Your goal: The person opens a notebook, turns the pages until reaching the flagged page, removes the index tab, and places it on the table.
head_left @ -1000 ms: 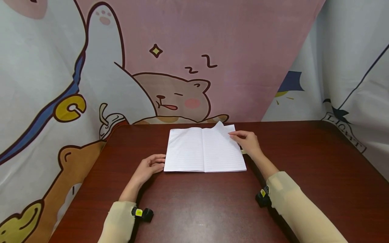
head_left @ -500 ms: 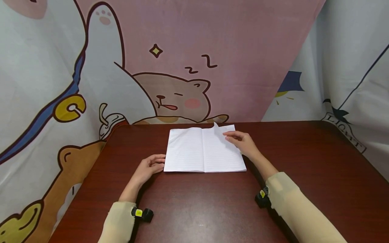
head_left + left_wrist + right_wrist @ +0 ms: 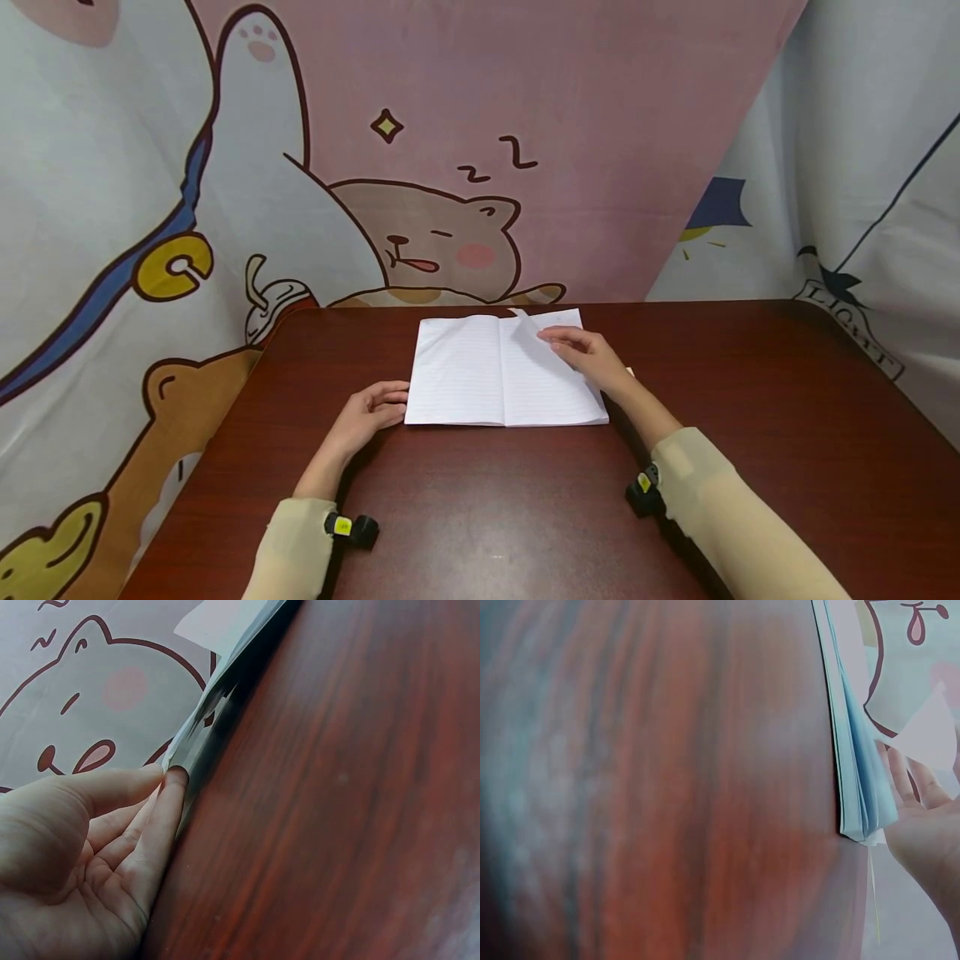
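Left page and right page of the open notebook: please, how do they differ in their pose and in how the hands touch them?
The left page lies mostly down; the right page has its far outer corner raised and bent inward.

The left hand pinches the notebook's outer edge at the left page, while the right hand holds the right page near its raised corner.

Both pages are white and lined.

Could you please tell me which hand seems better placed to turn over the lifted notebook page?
Probably the right hand: it is right at the lifted white lined paper page, whereas the left hand pinches the opposite edge of the open white paper notebook.
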Demonstrator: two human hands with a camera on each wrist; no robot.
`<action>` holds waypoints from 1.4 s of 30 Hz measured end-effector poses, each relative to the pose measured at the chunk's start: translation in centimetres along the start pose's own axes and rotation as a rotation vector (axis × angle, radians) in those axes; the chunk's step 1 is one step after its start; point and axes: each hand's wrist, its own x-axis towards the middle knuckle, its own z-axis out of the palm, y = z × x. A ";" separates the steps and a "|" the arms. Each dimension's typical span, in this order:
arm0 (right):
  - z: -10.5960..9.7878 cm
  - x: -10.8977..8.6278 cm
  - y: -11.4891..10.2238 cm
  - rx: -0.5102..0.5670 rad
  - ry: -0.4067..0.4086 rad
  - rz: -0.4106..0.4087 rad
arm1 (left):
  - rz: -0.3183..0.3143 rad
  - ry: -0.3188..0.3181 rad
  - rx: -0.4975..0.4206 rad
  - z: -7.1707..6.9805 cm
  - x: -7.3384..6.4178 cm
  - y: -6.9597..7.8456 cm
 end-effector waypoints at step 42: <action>4.0 0.7 -1.6 0.036 -0.133 -0.091 | 0.005 -0.013 -0.011 -0.2 0.0 -0.1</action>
